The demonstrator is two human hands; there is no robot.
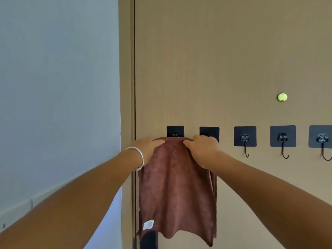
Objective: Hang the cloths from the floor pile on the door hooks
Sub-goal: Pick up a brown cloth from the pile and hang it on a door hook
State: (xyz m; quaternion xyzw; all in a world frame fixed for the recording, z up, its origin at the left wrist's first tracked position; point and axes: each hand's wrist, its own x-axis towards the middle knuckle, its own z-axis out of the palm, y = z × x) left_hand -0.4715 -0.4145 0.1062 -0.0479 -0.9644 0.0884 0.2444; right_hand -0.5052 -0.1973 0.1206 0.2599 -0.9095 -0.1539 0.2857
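The tan door fills the right side, and its left edge runs straight down beside the door frame. Left of the frame is a pale blue-grey wall. Above the hooks the door is bare and flat, except for a small round yellow-green sticker high up on the right.

Five black square hook pads sit in a row across the door. The first hook pad and the second hook pad are partly hidden by the cloth and the hands. The third hook, fourth hook and fifth hook each have a thin curved hook hanging down with nothing on it. The fifth is cut off by the right edge of the view.

There is one brown cloth. It is soft and fuzzy and hangs flat against the door. Its top edge is at the first hook pad and its bottom edge is wavy. A small white tag is near its bottom left corner.

The left hand pinches the cloth's top left part with curled fingers. A silver bracelet is on that wrist. The right hand grips the top right part of the cloth, just under the second hook pad.

A dark thing shows under the cloth, too hidden to tell what it is.
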